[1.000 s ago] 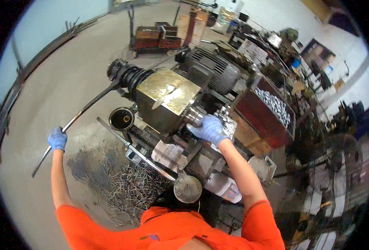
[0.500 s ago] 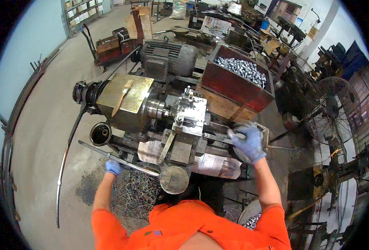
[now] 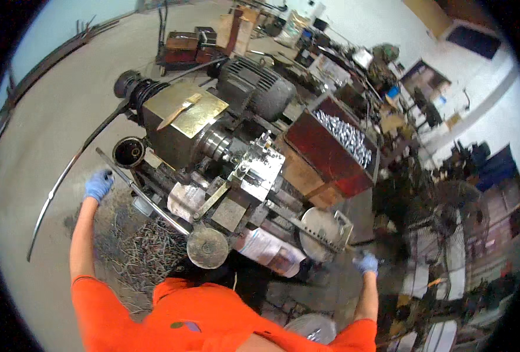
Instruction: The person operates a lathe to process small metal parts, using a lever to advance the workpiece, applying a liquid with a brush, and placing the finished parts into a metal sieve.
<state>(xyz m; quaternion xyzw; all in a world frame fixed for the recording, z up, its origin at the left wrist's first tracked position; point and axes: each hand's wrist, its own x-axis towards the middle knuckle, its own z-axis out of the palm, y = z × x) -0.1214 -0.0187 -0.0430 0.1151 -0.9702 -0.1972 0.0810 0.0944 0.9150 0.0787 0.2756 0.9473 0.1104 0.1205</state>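
Note:
My left hand (image 3: 98, 185), in a blue glove, is beside the upper end of a long metal lever bar (image 3: 148, 196) and apart from it. Its fingers are loosely curled, with no object visible in them. At the right end of the lathe, my gloved right hand (image 3: 366, 263) is closed on a thin rod handle, slightly blurred and mostly covered by the hand. Between my hands stands the lathe, with its chuck (image 3: 216, 145), a bright metal tool block (image 3: 261, 170) and a round handwheel disc (image 3: 207, 247). A brush (image 3: 179, 111) lies on the brass-coloured cover (image 3: 207, 117).
Behind the lathe, a dark red bin (image 3: 324, 149) holds many shiny metal parts. Metal shavings (image 3: 145, 249) cover the floor by my left side. A fan (image 3: 450, 214) stands to the right. An electric motor (image 3: 257, 88) sits at the back, and a long rod (image 3: 54, 188) slants at the left.
The whole view has turned and tilted. My left hand has moved outward, toward the lever bar's upper end. My right hand has moved from above the lathe bed to the rod at its right end.

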